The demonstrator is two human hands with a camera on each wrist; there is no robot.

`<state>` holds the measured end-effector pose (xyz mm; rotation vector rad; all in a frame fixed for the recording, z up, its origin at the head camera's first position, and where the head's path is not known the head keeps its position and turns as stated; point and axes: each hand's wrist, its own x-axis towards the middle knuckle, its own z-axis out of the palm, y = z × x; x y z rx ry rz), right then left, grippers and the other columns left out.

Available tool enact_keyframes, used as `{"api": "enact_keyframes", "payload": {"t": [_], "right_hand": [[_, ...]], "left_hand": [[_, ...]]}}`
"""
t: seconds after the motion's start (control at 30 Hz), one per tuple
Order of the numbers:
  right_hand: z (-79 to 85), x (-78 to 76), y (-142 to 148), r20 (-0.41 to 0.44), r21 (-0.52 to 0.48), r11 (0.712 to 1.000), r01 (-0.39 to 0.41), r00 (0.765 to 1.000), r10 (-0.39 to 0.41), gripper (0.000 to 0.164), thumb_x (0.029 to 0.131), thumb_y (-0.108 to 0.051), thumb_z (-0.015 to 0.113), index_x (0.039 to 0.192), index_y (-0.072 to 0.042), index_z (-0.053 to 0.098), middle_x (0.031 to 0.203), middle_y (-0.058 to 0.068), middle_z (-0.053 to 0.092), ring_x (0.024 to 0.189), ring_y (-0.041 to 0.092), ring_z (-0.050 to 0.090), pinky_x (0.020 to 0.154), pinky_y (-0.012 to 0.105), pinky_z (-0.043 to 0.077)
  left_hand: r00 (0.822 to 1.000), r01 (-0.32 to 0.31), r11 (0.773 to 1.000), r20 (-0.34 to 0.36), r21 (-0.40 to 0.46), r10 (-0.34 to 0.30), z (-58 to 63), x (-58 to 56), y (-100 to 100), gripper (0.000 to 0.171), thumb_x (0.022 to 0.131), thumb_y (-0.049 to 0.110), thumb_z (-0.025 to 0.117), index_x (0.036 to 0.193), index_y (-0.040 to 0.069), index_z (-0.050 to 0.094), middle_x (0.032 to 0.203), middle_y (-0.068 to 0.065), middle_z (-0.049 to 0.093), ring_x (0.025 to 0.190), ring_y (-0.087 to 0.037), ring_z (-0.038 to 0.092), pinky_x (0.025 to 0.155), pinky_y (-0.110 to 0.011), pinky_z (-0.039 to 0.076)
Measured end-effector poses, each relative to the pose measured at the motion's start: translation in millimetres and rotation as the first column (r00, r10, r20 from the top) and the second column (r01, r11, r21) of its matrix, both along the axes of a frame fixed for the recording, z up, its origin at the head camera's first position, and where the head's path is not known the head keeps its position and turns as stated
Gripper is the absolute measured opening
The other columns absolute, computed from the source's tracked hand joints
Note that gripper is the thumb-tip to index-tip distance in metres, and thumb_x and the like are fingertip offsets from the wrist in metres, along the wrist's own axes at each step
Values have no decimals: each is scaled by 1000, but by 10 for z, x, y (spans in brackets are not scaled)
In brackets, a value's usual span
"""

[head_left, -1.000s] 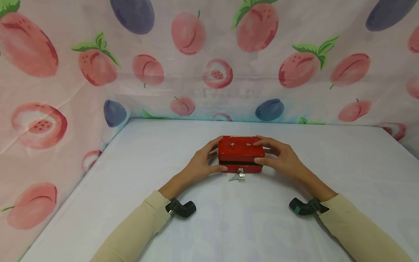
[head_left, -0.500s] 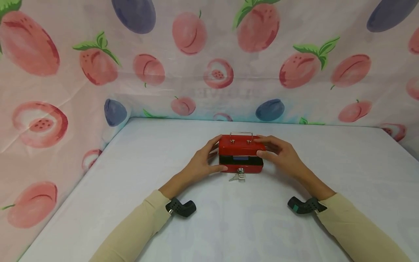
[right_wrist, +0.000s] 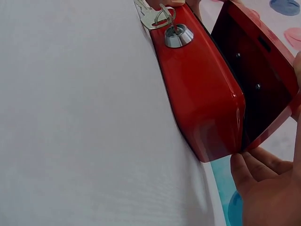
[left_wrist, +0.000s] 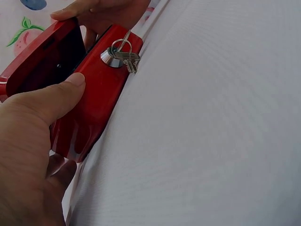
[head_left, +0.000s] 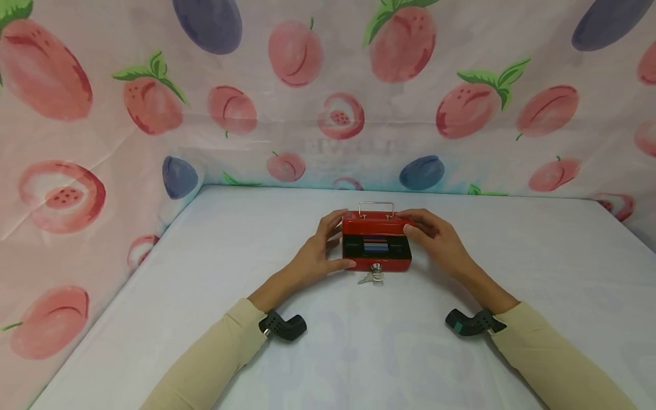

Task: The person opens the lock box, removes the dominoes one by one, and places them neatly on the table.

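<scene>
A small red metal cash box [head_left: 394, 265] sits on the white table with its lid [head_left: 376, 226] partly raised. On the lid a wire handle [head_left: 376, 203] stands up. Keys [left_wrist: 129, 60] hang from a ring at the silver lock [right_wrist: 178, 36] on the box's front. Inside the dark interior lies something flat with blue and pinkish bands [head_left: 376, 247]. My left hand [head_left: 312, 257] grips the left side of the box, thumb at the front corner. My right hand [head_left: 442, 242] holds the lid's right end, thumb at its front edge; some of its fingers are behind the box.
A white cloth [head_left: 348, 341] covers the table. Behind and to the left hangs a curtain [head_left: 230, 148] printed with peaches and plums. Each wrist wears a black camera mount, one on the left [head_left: 284, 326] and one on the right [head_left: 474, 323].
The lid has tilted up and back, showing more of the interior. My right hand has risen with it, and the wire handle has swung upright. My left hand stays in place.
</scene>
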<state>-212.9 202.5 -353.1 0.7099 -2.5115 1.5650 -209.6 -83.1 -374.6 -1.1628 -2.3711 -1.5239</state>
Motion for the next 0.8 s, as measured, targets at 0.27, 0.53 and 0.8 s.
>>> {"api": "enact_keyframes", "payload": {"t": [0.27, 0.53, 0.8], "right_hand": [[-47, -33, 22, 0, 6, 1000, 10, 1000, -10, 37, 99, -23, 55, 134, -16, 55, 135, 4, 51, 122, 27, 51, 101, 45, 39], [-65, -42, 17, 0, -28, 1000, -13, 1000, 13, 37, 98, -20, 57, 135, -15, 55, 136, 3, 50, 123, 27, 50, 95, 20, 41], [-63, -33, 26, -24, -20, 1000, 4, 1000, -4, 36, 98, -20, 57, 134, -16, 55, 137, 4, 51, 125, 27, 49, 96, 19, 40]], "left_hand": [[1000, -19, 1000, 6, 4, 19, -67, -44, -15, 77, 90, 14, 68, 151, 30, 23, 152, -1, 30, 134, -24, 37, 104, -43, 37], [990, -130, 989, 62, 69, 126, -21, -42, -1, 45, 100, 23, 52, 144, 31, 42, 146, 6, 42, 129, -20, 44, 102, -37, 40], [990, -113, 986, 98, 126, 101, 4, -58, 27, 44, 99, 16, 53, 142, 24, 47, 144, 2, 45, 126, -25, 47, 101, -40, 41]]}}
